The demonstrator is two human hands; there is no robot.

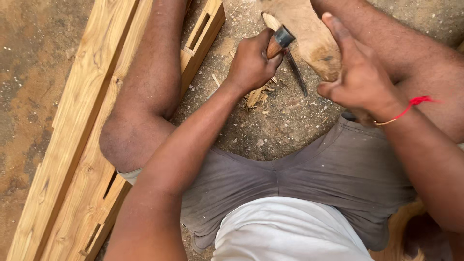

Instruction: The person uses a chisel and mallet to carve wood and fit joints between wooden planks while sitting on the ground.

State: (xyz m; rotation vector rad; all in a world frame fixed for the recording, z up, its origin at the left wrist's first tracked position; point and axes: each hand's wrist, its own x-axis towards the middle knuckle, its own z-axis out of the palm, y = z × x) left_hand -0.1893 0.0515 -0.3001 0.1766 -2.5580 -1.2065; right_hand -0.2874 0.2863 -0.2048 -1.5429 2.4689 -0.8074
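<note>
Down on the ground, the person is sitting with legs apart, and the left hand is closing in a full fist around the wooden handle of a chisel, whose dark blade is pointing away from that hand toward the gritty floor. Just beside it, the right hand is pressing, fingers together and thumb raised, against a pale rounded piece of wood; whether it is truly gripping the piece cannot be told. Chips and shavings are lying just below the left fist. Well off beyond the left arm, long mortised timbers are lying flat. By the look of it, carving is in hand; any further cut seems to call for steadying the wood and keeping the edge clear of the right fingers.
</note>
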